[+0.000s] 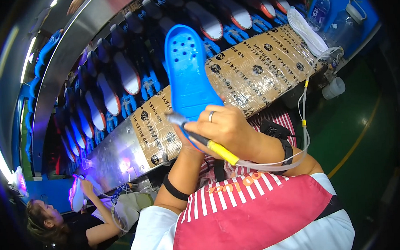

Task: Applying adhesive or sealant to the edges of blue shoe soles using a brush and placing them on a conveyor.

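Note:
A bright blue shoe sole point(191, 88), with a cluster of round holes near its far end, is held tilted over the cardboard-covered bench edge. My left hand point(186, 142) grips its near end from below, and most of those fingers are hidden behind the sole. Closed round a glue brush point(198, 137) is my right hand point(232, 127), with a ring on one finger. The brush has a dark handle, yellow tape and a clear tube at its back end. Its pale bristles point(177, 118) are by the sole's near left edge. Wet, shiny streaks show on the sole.
Shoe uppers point(107, 95) stand in rows on blue holders beyond the bench's taped cardboard point(259, 63). At right are a white shoe piece point(306, 32), a bottle point(320, 9) and a dark jug point(344, 23). A co-worker point(86, 217) at lower left handles a shoe.

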Tool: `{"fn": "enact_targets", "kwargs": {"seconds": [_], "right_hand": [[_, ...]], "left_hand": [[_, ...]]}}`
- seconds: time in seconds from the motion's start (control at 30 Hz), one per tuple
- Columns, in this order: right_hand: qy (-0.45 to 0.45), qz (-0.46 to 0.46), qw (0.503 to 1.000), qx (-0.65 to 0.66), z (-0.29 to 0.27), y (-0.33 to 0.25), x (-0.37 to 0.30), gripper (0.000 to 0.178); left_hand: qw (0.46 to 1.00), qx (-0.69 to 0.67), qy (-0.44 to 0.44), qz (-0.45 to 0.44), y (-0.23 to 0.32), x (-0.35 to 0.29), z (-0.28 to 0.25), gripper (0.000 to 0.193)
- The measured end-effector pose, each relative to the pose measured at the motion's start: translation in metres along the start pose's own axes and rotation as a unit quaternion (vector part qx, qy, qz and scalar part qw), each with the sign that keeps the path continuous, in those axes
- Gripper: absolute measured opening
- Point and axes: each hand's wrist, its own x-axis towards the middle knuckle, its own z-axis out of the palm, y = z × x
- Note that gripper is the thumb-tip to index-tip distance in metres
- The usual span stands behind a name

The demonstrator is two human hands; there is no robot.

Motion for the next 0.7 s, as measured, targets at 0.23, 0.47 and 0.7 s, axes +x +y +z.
{"fn": "enact_targets", "kwargs": {"seconds": [0.23, 0.47, 0.7], "right_hand": [[0.073, 0.045, 0.996, 0.013, -0.005, 0.005, -0.007, 0.028], [-0.081, 0.016, 0.979, 0.185, -0.024, 0.0, -0.005, 0.028], [-0.051, 0.106, 0.979, 0.167, -0.016, 0.005, -0.029, 0.027]], "left_hand": [[0.997, 0.068, 0.015, 0.023, 0.016, 0.017, 0.028, 0.089], [1.0, 0.01, -0.004, -0.011, 0.028, 0.025, 0.017, 0.097], [0.999, 0.036, -0.028, -0.002, 0.035, 0.025, 0.019, 0.095]]}}
